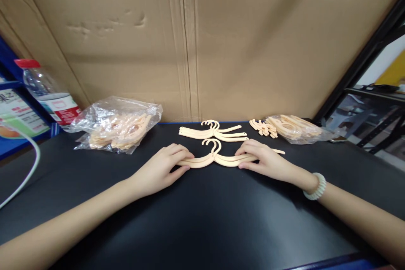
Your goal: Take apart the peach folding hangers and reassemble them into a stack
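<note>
Several cream plastic clothes hangers (202, 162) lie overlapped on the black table, hooks pointing away from me. My left hand (164, 163) is closed around their left ends, thumb in front and fingers behind. On the right arms of the same hangers, my right hand (264, 158) is closed in a similar grip. One thin cream arm sticks out past its far side. Just behind lies a second group of cream hangers (198, 133), also with hooks facing away. Both hands cover the ends of the front hangers.
A clear bag of cream hanger parts (118, 128) sits at left, beside a red-capped bottle (47, 93). At right are small cream pieces (263, 128) and another bag (295, 128). A cardboard wall (126, 42) closes off the back. A white cable (30, 177) curves at far left.
</note>
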The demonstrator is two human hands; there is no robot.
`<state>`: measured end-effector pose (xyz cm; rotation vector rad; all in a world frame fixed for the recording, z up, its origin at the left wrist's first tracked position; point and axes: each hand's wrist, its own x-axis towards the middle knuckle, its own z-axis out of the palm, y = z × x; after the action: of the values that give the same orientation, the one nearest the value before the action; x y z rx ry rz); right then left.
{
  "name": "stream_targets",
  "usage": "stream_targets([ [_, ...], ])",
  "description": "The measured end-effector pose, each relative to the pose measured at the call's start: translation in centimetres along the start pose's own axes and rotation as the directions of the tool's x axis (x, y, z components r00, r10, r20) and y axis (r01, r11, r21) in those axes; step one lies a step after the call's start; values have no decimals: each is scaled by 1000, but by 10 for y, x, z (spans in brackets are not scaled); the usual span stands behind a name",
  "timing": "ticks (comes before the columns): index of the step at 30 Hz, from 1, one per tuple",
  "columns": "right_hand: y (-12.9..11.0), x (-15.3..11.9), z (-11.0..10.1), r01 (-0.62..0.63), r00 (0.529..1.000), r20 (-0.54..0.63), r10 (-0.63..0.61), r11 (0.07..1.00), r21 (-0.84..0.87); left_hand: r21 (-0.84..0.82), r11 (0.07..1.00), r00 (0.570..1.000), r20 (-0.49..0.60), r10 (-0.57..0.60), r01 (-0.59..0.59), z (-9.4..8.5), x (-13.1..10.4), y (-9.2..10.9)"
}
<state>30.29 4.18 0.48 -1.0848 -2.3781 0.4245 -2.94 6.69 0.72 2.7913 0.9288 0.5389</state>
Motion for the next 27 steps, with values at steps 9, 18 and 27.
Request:
stream_targets([
  [9, 12, -3, -1, 14, 997, -77, -10, 999, 51, 1, 1000, 1000, -21, -13, 13, -1, 1, -4],
  [18, 41, -13, -60, -199, 910, -371, 186, 980, 3, 18, 999, 999, 25, -29, 28, -35, 0, -28],
  [27, 51, -16, -54, -158, 987, -55, 153, 983, -94, 8, 992, 985, 120, -126, 126, -43, 1, -32],
])
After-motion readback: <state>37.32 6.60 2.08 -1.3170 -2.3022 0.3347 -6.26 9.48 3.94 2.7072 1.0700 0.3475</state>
